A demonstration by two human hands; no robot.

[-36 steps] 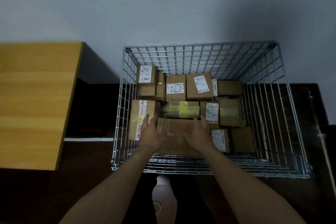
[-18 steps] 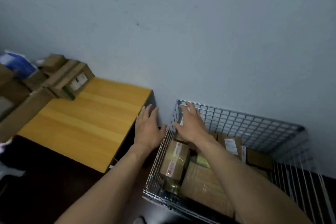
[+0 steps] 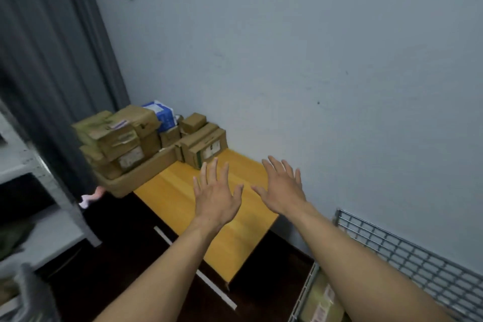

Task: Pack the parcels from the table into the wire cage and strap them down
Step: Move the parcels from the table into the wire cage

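Parcels (image 3: pixel 146 144): stacked at the table (image 3: pixel 235 243)'s far left corner, ahead-left of both hands.
Left hand (image 3: pixel 217 196): spread, empty, over mid-table; nearer the stack.
Right hand (image 3: pixel 283 191): spread, empty, just beside it, near the wall edge.
Wire cage (image 3: pixel 407 256): low right, a parcel showing inside.

2 spread hands (image 3: pixel 217 198) over table (image 3: pixel 177 191)
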